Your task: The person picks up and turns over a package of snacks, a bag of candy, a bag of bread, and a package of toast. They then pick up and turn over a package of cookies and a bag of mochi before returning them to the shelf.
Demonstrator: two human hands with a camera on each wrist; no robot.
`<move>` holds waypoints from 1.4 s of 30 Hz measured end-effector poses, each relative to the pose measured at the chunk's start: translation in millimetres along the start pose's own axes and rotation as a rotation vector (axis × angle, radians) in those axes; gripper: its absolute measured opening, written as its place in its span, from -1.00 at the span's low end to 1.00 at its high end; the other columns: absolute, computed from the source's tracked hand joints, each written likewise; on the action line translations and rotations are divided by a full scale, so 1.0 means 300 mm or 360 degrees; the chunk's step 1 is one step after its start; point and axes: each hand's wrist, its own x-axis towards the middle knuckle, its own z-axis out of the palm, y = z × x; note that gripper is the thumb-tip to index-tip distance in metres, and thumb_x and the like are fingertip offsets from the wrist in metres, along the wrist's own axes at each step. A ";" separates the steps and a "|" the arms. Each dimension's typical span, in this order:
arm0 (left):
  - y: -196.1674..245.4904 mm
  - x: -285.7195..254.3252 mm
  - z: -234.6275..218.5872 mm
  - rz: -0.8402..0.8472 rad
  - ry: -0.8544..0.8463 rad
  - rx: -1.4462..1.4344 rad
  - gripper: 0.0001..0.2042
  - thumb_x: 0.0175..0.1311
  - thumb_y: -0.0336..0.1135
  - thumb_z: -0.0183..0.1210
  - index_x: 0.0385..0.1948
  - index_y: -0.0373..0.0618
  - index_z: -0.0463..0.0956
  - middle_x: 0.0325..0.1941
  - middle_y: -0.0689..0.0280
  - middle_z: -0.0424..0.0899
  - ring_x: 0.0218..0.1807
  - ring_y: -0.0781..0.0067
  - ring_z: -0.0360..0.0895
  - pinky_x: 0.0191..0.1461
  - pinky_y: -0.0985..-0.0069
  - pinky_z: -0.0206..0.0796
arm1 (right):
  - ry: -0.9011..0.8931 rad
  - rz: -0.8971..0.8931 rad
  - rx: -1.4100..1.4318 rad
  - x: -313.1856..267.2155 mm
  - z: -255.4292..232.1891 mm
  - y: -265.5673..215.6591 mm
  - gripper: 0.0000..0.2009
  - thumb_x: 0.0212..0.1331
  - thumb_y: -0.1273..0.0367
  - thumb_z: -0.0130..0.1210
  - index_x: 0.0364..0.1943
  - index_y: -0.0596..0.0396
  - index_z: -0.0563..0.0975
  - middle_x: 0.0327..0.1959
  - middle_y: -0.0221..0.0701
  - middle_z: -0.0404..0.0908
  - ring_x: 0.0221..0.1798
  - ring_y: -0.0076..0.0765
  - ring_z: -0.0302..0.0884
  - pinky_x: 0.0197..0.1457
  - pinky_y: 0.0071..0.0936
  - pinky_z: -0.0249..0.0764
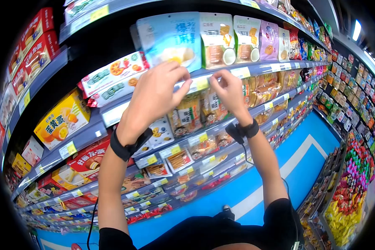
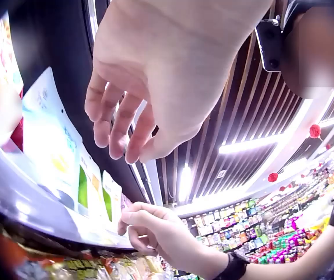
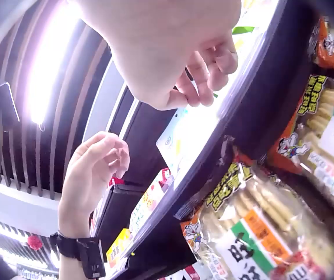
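My left hand [image 1: 158, 89] is raised before the lower part of a light blue pouch [image 1: 173, 39] on the shelf, its fingers loosely bent. The left wrist view shows nothing between that hand's fingers [image 2: 120, 131]. My right hand [image 1: 229, 89] is at the shelf's front edge, below the white and green pouches [image 1: 217, 41] with a coconut picture. Its fingers [image 3: 205, 79] bend loosely towards the thumb, with nothing visible in them. The two hands are apart, a yellow price tag [image 1: 201, 83] showing between them. Both wrists wear black bands.
Left of the blue pouch lie white and red biscuit packs [image 1: 112, 77]. Clear bags of rice crackers [image 3: 254, 227] fill the shelf below. A yellow box [image 1: 62, 121] stands farther left. The blue aisle floor [image 1: 296, 154] runs right, past bins of colourful candy [image 1: 346, 200].
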 end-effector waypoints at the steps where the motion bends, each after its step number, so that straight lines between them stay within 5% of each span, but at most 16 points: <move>1: 0.035 0.012 0.028 -0.0061 -0.0054 -0.0044 -0.89 0.14 -0.36 0.18 -0.43 -0.20 0.54 -0.41 0.20 0.57 -0.32 0.18 0.54 -0.27 0.38 0.36 | -0.0064 0.0017 0.0039 -0.012 -0.032 0.029 -0.87 0.07 0.40 0.18 -0.45 0.19 0.56 -0.58 -0.39 0.56 -0.63 -0.59 0.36 -0.54 -0.55 0.27; 5: 0.186 0.027 0.184 -0.0058 0.0055 -0.0092 -0.92 0.10 -0.41 0.20 -0.45 -0.21 0.53 -0.43 0.20 0.59 -0.35 0.18 0.55 -0.30 0.41 0.36 | -0.0301 0.0125 0.0234 -0.144 -0.171 0.145 -0.87 0.13 0.40 0.14 -0.46 0.20 0.56 -0.64 -0.41 0.49 -0.60 -0.63 0.36 -0.55 -0.58 0.26; 7: 0.322 -0.056 0.289 -0.0310 -0.0098 -0.0541 -0.95 0.09 -0.46 0.20 -0.46 -0.20 0.54 -0.46 0.21 0.60 -0.40 0.27 0.56 -0.27 0.43 0.38 | -0.0555 0.0283 0.0572 -0.298 -0.268 0.187 -0.82 0.18 0.36 0.12 -0.46 0.21 0.57 -0.59 -0.39 0.53 -0.52 -0.59 0.41 -0.45 -0.52 0.33; 9: 0.463 -0.181 0.460 -0.0671 -0.0244 -0.1068 -0.90 0.12 -0.43 0.17 -0.35 -0.20 0.58 -0.31 0.24 0.64 -0.23 0.32 0.58 -0.09 0.43 0.41 | -0.0691 0.0502 0.0945 -0.482 -0.334 0.247 -0.79 0.24 0.33 0.09 -0.23 0.23 0.56 -0.32 -0.36 0.62 -0.22 -0.50 0.55 -0.12 -0.50 0.46; 10: 0.551 -0.222 0.548 -0.0978 -0.0196 -0.1147 -0.81 0.17 -0.38 0.14 -0.20 -0.20 0.57 -0.11 0.17 0.61 -0.03 0.23 0.54 0.10 0.37 0.34 | -0.0706 0.0680 0.1134 -0.565 -0.370 0.250 -0.71 0.29 0.32 0.02 0.01 0.19 0.49 -0.09 -0.31 0.58 0.01 -0.41 0.51 0.09 -0.45 0.41; 11: 0.593 -0.279 0.662 -0.0941 -0.0174 -0.1125 -0.72 0.22 -0.30 0.10 -0.06 -0.18 0.52 0.08 0.10 0.53 0.18 0.14 0.43 0.26 0.28 0.21 | -0.0695 0.0754 0.1191 -0.652 -0.392 0.255 -0.55 0.37 0.18 -0.09 0.24 0.12 0.31 0.10 -0.28 0.46 0.17 -0.35 0.40 0.21 -0.38 0.32; 13: 0.659 -0.427 0.868 -0.0919 -0.0179 -0.0977 -0.64 0.26 -0.21 0.06 0.04 -0.16 0.47 0.29 0.09 0.37 0.35 0.06 0.25 0.39 0.17 0.01 | -0.0701 0.1373 0.1796 -0.913 -0.343 0.371 -0.43 0.41 0.03 -0.24 0.36 0.06 0.12 0.27 -0.28 0.31 0.31 -0.29 0.25 0.33 -0.31 0.21; 14: 0.705 -0.493 0.914 -0.0846 -0.0368 -0.0621 -0.58 0.22 -0.19 0.12 0.11 -0.12 0.44 0.32 0.11 0.33 0.36 0.04 0.22 0.44 0.16 -0.08 | -0.0697 0.1370 0.1801 -0.966 -0.370 0.386 -0.43 0.41 0.03 -0.24 0.36 0.06 0.12 0.27 -0.28 0.31 0.31 -0.29 0.25 0.33 -0.31 0.21; 16: 0.774 -0.532 0.964 -0.0802 -0.0601 -0.0669 -0.55 0.22 -0.16 0.12 0.14 -0.12 0.41 0.34 0.13 0.30 0.37 0.04 0.18 0.44 0.12 -0.11 | -0.0745 0.2291 0.2773 -1.039 -0.439 0.397 -0.36 0.40 -0.05 -0.32 0.36 0.14 0.10 0.33 -0.21 0.24 0.38 -0.24 0.19 0.41 -0.21 0.10; 22: 0.810 -0.575 1.065 -0.0678 -0.0972 -0.0759 -0.44 0.21 -0.06 0.11 0.20 -0.18 0.30 0.38 0.13 0.20 0.41 0.07 0.08 0.44 0.03 -0.17 | -0.0935 0.2320 0.2782 -1.078 -0.510 0.446 -0.36 0.41 -0.05 -0.37 0.34 0.17 0.11 0.33 -0.26 0.24 0.36 -0.27 0.19 0.39 -0.32 0.11; 25: 0.774 -0.501 1.046 -0.0555 -0.0876 -0.0666 -0.42 0.20 -0.04 0.11 0.23 -0.12 0.29 0.39 0.11 0.18 0.41 0.08 0.08 0.44 0.00 -0.19 | -0.0859 0.2296 0.2579 -1.014 -0.528 0.371 -0.37 0.41 -0.04 -0.36 0.30 0.22 0.18 0.31 -0.25 0.28 0.36 -0.28 0.20 0.40 -0.30 0.09; 28: 0.755 -0.442 1.038 -0.0664 -0.0430 -0.0718 -0.40 0.24 0.13 -0.04 0.24 -0.02 0.30 0.38 0.08 0.18 0.40 -0.01 0.08 0.40 -0.12 -0.26 | -0.0783 0.2190 0.2422 -1.036 -0.504 0.359 -0.42 0.43 0.02 -0.33 0.32 0.18 0.15 0.31 -0.32 0.27 0.34 -0.35 0.20 0.39 -0.35 0.10; 32: 0.740 -0.513 1.104 -0.0845 -0.0149 -0.0686 -0.44 0.38 0.09 -0.25 0.21 -0.16 0.28 0.37 -0.06 0.15 0.38 -0.12 0.08 0.41 -0.08 -0.26 | -0.0864 0.2108 0.2480 -1.028 -0.394 0.357 -0.45 0.44 0.06 -0.31 0.34 0.14 0.11 0.31 -0.38 0.24 0.33 -0.40 0.19 0.40 -0.39 0.10; 37: 0.696 -0.595 1.104 -0.0906 0.0011 -0.0603 -0.43 0.38 0.07 -0.25 0.22 -0.21 0.25 0.38 -0.09 0.11 0.39 -0.14 0.05 0.40 -0.02 -0.19 | -0.1066 0.2220 0.2497 -0.970 -0.362 0.351 -0.45 0.44 0.07 -0.31 0.34 0.14 0.12 0.31 -0.38 0.24 0.33 -0.41 0.19 0.40 -0.39 0.09; 40: 0.639 -0.629 1.053 -0.1394 -0.0005 -0.0544 -0.44 0.31 0.00 -0.14 0.22 -0.23 0.24 0.38 -0.10 0.11 0.37 -0.18 0.07 0.40 0.06 -0.15 | -0.1181 0.2215 0.2533 -0.974 -0.379 0.356 -0.46 0.44 0.07 -0.30 0.34 0.14 0.12 0.31 -0.38 0.25 0.33 -0.41 0.19 0.40 -0.40 0.09; 42: 0.650 -0.599 0.968 -0.1365 0.0074 -0.0429 -0.44 0.12 -0.27 0.01 0.22 -0.24 0.22 0.38 -0.10 0.11 0.36 -0.19 0.08 0.41 0.12 -0.12 | -0.1281 0.2223 0.2553 -0.968 -0.403 0.363 -0.46 0.44 0.08 -0.30 0.34 0.14 0.12 0.31 -0.38 0.25 0.33 -0.41 0.19 0.41 -0.40 0.09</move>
